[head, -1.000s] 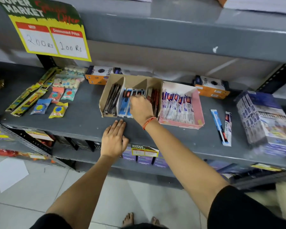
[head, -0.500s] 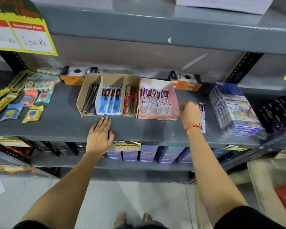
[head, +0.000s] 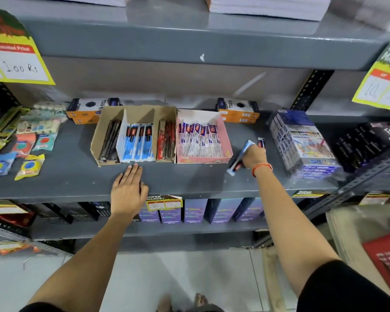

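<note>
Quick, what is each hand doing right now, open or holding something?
Left hand: open, fingers flat on the shelf.
Right hand: closed, gripping a blue pen packet.

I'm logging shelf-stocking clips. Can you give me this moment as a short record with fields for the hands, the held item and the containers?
surface: grey metal shelf
left hand: flat, palm down near the front edge, holds nothing
right hand: grips a blue-and-white packet, to the right of the containers
held item: tilted, lower end close to the surface
cardboard box: three compartments holding dark, blue and red packets
pink tray: rows of white-and-purple packets
loose packet: lies just behind the gripping fingers
</note>
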`<state>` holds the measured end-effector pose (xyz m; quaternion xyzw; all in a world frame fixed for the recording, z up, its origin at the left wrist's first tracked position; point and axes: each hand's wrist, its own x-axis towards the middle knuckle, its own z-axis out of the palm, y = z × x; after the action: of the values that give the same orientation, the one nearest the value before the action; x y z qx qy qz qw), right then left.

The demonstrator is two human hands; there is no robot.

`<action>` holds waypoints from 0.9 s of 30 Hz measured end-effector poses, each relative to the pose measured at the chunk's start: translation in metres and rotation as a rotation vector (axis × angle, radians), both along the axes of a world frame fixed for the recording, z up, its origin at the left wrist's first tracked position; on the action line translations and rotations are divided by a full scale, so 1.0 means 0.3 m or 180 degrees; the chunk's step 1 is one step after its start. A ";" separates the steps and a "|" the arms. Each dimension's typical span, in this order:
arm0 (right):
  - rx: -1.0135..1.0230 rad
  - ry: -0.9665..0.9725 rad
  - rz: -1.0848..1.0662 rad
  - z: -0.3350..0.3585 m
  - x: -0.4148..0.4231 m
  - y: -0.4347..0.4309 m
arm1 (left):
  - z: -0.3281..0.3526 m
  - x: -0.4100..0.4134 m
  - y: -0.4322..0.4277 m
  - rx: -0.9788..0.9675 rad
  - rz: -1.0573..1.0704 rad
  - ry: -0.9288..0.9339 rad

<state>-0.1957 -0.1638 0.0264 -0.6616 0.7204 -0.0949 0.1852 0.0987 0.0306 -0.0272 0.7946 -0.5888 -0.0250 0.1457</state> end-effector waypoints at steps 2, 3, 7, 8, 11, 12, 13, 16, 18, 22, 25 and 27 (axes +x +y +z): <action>-0.0068 -0.0009 0.0176 0.007 0.000 -0.011 | 0.002 -0.001 0.002 -0.0014 -0.0014 0.0007; -0.0131 0.0024 0.0308 0.014 -0.002 -0.017 | 0.003 -0.001 0.004 -0.0029 -0.0025 0.0004; 0.0153 0.0410 0.1591 0.046 -0.005 -0.034 | 0.008 -0.004 0.006 -0.0068 -0.0043 0.0020; 0.0240 0.0493 0.1757 0.053 -0.005 -0.035 | 0.008 -0.004 0.005 -0.0074 -0.0046 0.0018; 0.0392 0.0461 0.1869 0.063 -0.014 -0.048 | 0.011 -0.005 0.005 -0.0070 -0.0056 0.0029; 0.0470 0.0414 0.1869 0.067 -0.017 -0.048 | 0.011 -0.005 0.005 -0.0068 -0.0054 0.0033; 0.0546 0.0375 0.1880 0.071 -0.019 -0.048 | 0.013 -0.004 0.005 -0.0067 -0.0049 0.0037; 0.0698 0.0316 0.1858 0.072 -0.028 -0.048 | 0.011 -0.003 0.005 -0.0055 -0.0065 0.0039; 0.0774 0.0282 0.1843 0.064 -0.032 -0.051 | 0.011 -0.003 0.006 -0.0049 -0.0060 0.0042; 0.0767 0.0141 0.1840 0.052 -0.052 -0.035 | 0.011 -0.006 0.008 -0.0071 -0.0057 0.0041; 0.0691 -0.0231 0.1813 0.038 -0.086 0.004 | 0.010 -0.005 0.008 -0.0088 -0.0074 0.0020; 0.0752 -0.0712 0.1656 0.031 -0.102 0.044 | 0.010 -0.005 0.007 -0.0117 -0.0078 -0.0007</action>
<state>-0.2263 -0.1506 0.0355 -0.7833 0.5079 -0.0322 0.3570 0.0973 0.0327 -0.0243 0.7845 -0.5991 -0.0151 0.1593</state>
